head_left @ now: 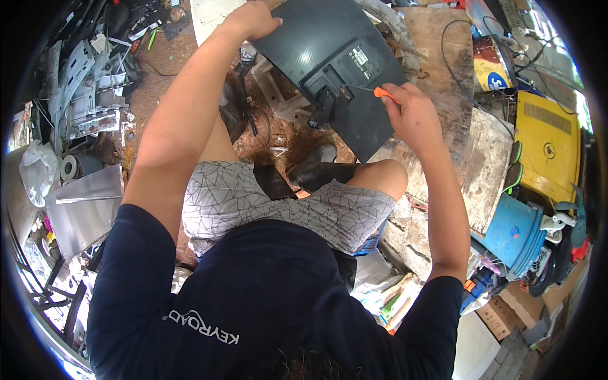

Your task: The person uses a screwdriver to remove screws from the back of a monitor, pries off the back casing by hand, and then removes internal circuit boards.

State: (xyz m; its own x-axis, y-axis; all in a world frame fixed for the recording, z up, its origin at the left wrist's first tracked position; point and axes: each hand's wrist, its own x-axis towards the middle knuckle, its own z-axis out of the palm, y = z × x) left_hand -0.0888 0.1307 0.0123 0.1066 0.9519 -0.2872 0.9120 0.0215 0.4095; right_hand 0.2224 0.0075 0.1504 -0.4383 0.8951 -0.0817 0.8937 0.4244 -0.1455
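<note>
Left hand (253,20), bare at the top of the frame, left of centre, grips the upper-left edge of a black flat-screen monitor (316,38), which slants across the top centre with its back showing. An orange-handled screwdriver (384,94) points leftward at the recess in the monitor's back; whether its tip touches is unclear. Its handle sits in the closed right hand (415,117). Farther right come a wooden board (437,38), a blue bucket (510,231) and a yellow casing (546,149).
</note>
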